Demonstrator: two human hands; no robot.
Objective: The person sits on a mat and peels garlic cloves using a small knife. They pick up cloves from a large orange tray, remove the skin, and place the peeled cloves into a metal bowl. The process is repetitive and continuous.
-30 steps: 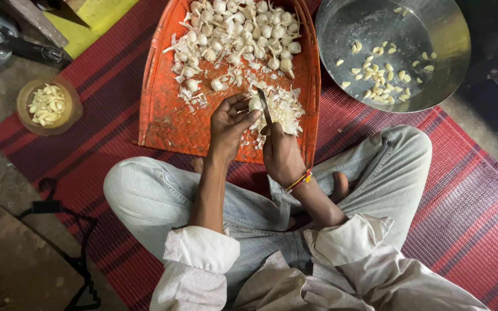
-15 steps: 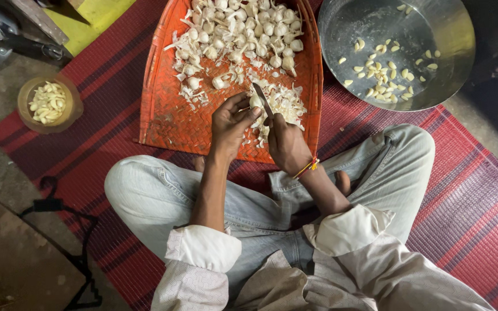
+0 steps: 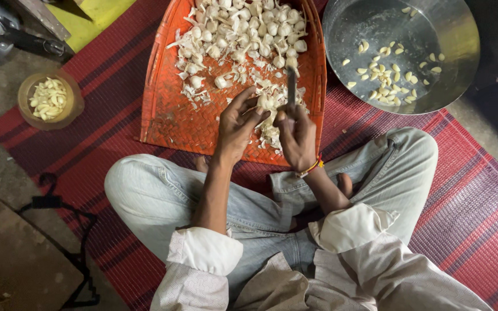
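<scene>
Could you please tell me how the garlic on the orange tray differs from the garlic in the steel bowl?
The garlic on the orange woven tray is white, still in its papery skin and piled thickly with loose husks. The cloves in the steel bowl look yellowish, bare of skin, and lie few and scattered. Both sit on the red striped mat.

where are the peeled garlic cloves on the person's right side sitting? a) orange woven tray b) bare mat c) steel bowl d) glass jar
c: the loose peeled cloves lie inside the round steel bowl on the person's right, beside the orange woven tray.
</scene>
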